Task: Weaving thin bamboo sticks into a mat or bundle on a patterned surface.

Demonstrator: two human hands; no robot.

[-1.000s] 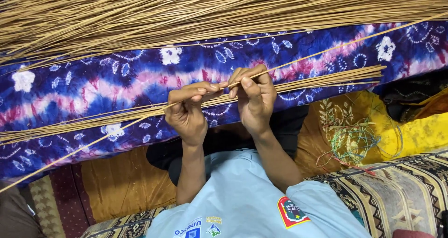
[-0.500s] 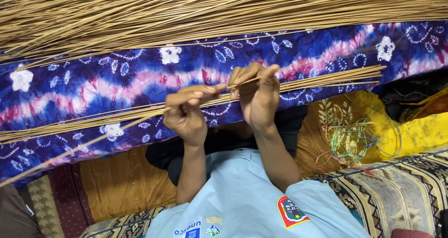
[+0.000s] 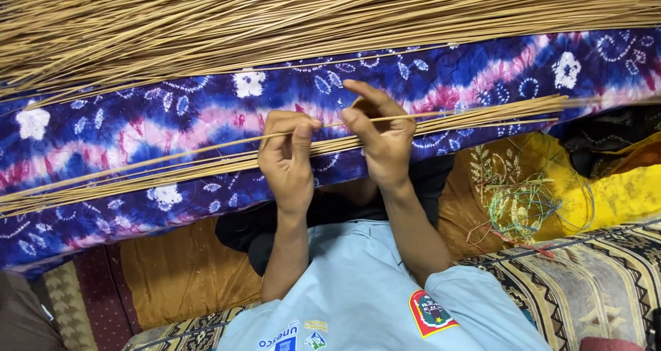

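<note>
A thin bundle of long tan sticks (image 3: 172,171) lies across a blue, purple and pink tie-dye cloth (image 3: 138,124), running from lower left to upper right. My left hand (image 3: 288,160) is closed around the bundle near its middle, thumb on top. Just to its right, my right hand (image 3: 380,139) pinches a single stick (image 3: 447,114) between thumb and fingers, held slightly above the bundle. The hands are close together, almost touching.
A large heap of the same tan sticks (image 3: 275,27) fills the top of the view. A yellow patterned cloth (image 3: 620,186) with a tangle of coloured threads (image 3: 523,206) lies at the right. An orange cushion (image 3: 179,275) and a patterned mat (image 3: 606,289) lie below.
The single stick, which earlier slanted up to the far right, now lies lower, nearly along the bundle. My right hand's fingers have shifted along it; my left hand has barely moved.
</note>
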